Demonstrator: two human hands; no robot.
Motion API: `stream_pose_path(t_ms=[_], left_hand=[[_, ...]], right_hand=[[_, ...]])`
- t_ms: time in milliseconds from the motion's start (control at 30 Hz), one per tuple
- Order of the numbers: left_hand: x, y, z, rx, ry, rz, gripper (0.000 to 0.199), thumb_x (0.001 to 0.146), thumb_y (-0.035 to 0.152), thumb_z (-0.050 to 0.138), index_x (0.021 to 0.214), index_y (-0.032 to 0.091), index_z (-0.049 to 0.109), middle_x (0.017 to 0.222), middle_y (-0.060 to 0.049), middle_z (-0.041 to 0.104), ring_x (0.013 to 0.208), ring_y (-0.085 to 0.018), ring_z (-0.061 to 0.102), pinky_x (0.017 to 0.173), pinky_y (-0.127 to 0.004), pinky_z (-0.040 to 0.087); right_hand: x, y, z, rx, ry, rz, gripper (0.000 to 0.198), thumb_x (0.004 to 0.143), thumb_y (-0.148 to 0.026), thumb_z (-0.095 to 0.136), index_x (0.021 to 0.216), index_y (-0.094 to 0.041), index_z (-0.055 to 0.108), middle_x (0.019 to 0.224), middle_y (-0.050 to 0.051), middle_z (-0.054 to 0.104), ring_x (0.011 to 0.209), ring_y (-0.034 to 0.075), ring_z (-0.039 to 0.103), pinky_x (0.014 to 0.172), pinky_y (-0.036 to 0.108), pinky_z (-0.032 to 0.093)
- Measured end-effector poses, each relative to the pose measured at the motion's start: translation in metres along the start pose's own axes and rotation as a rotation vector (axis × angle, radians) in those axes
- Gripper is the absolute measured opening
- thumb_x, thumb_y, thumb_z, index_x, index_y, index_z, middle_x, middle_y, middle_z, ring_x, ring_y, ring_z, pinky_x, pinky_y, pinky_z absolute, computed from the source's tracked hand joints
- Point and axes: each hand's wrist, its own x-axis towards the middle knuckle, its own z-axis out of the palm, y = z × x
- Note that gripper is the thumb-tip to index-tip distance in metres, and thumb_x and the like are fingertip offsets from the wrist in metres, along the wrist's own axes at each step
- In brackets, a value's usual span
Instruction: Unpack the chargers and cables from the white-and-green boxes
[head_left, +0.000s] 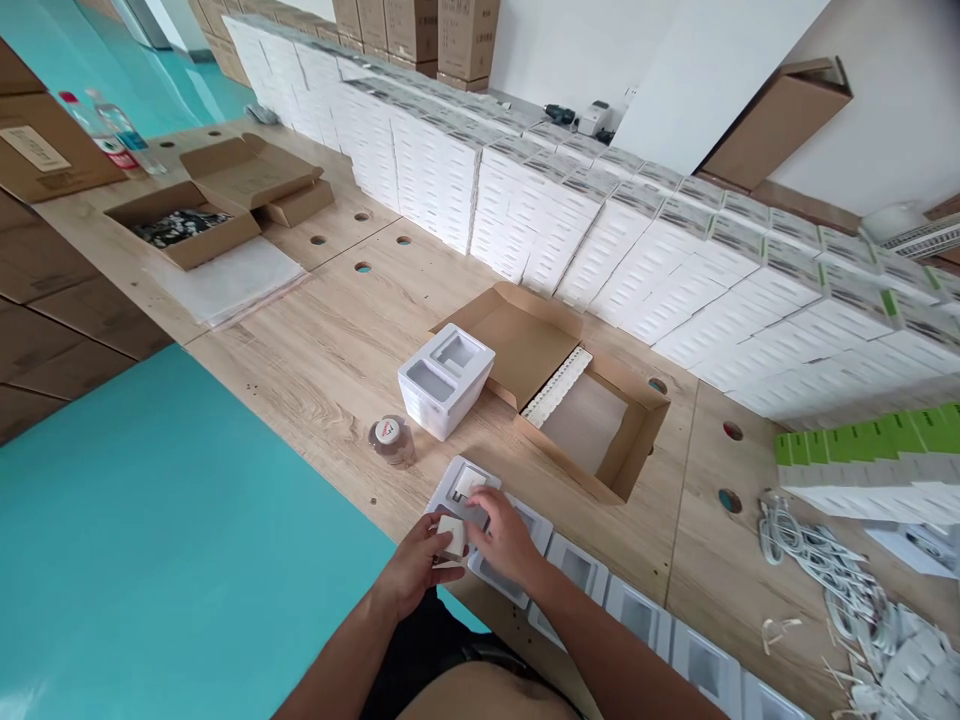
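Observation:
My left hand (421, 562) is closed around a small white square block (451, 538) with rounded corners, held just in front of the nearest white plastic tray (442, 484). In that tray's upper recess sits another small white block (470, 482), which looks like a power adapter. My right hand (504, 535) reaches over the tray with thumb and index finger apart. Its index fingertip is at the edge of the block in the tray; I cannot tell whether it presses on it. More white trays (637, 613) run in a row to the right, partly hidden by my right forearm.
Beyond the trays stand a stack of white trays (442, 375), a clear round container (391, 440) and an open cardboard box (637, 455). White boxes (435, 180) form a long wall behind. Tangled white cables (806, 550) lie at right. The table edge drops to the turquoise floor (180, 540).

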Motion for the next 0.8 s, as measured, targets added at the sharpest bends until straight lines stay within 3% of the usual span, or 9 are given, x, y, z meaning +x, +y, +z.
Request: stream_pose_path(t_ms=[133,267,333,400,467,533,800], left_hand=[[0.002,-0.008,0.028,0.115,-0.065,0.042,0.047,0.081,0.033,0.060,0.125,0.024,0.044,0.118,-0.009,0.059,0.099,-0.021,0.064,0.081,-0.038,0.056],[0.011,-0.020,0.053,0.310,-0.026,0.128,0.071,0.081,0.040,0.060,0.142,0.021,0.030,0.134,-0.017,0.050,0.118,-0.030,0.055,0.097,-0.050,0.046],[0.018,-0.025,0.055,0.599,0.091,0.322,0.078,0.079,0.041,0.064,0.146,0.023,0.029,0.147,-0.016,0.037,0.136,-0.034,0.036,0.111,-0.053,0.028],[0.026,-0.031,0.051,1.059,0.244,0.573,0.079,0.076,0.040,0.067,0.146,0.024,0.034,0.156,-0.014,0.025,0.144,-0.035,0.015,0.116,-0.056,0.011],[0.034,-0.039,0.044,1.481,0.340,0.738,0.081,0.073,0.040,0.070,0.145,0.023,0.037,0.157,-0.015,0.021,0.145,-0.039,0.011,0.114,-0.060,0.007],[0.041,-0.048,0.036,1.685,0.356,0.789,0.083,0.072,0.038,0.071,0.145,0.023,0.036,0.157,-0.016,0.022,0.144,-0.039,0.014,0.113,-0.061,0.010],[0.055,-0.065,0.027,1.782,0.449,0.905,0.082,0.072,0.039,0.069,0.146,0.024,0.037,0.156,-0.015,0.025,0.143,-0.036,0.022,0.113,-0.059,0.013]], right_hand=[[-0.035,-0.004,-0.018,0.018,-0.048,-0.012,0.029,0.068,-0.018,0.065,0.096,-0.022,0.057,0.105,0.003,0.064,0.099,0.020,0.058,0.085,0.029,0.045],[-0.055,0.030,-0.031,-0.040,0.020,0.077,0.026,0.069,-0.015,0.061,0.094,-0.020,0.058,0.094,0.004,0.065,0.092,0.022,0.057,0.083,0.034,0.044],[-0.058,0.052,-0.034,-0.068,0.057,0.107,0.030,0.071,-0.014,0.060,0.101,-0.019,0.059,0.100,0.006,0.066,0.097,0.024,0.057,0.086,0.036,0.044],[-0.058,0.069,-0.034,-0.090,0.076,0.106,0.037,0.074,-0.011,0.060,0.110,-0.020,0.059,0.110,0.008,0.065,0.104,0.025,0.055,0.089,0.038,0.044],[-0.056,0.078,-0.031,-0.113,0.083,0.081,0.042,0.075,-0.010,0.061,0.116,-0.022,0.058,0.118,0.008,0.063,0.110,0.026,0.053,0.093,0.039,0.043],[-0.055,0.082,-0.028,-0.140,0.088,0.055,0.044,0.076,-0.010,0.063,0.118,-0.023,0.058,0.123,0.008,0.062,0.113,0.027,0.052,0.096,0.041,0.041],[-0.060,0.075,-0.022,-0.182,0.091,0.046,0.040,0.075,-0.013,0.069,0.113,-0.026,0.063,0.127,0.008,0.059,0.116,0.031,0.050,0.097,0.047,0.036]])
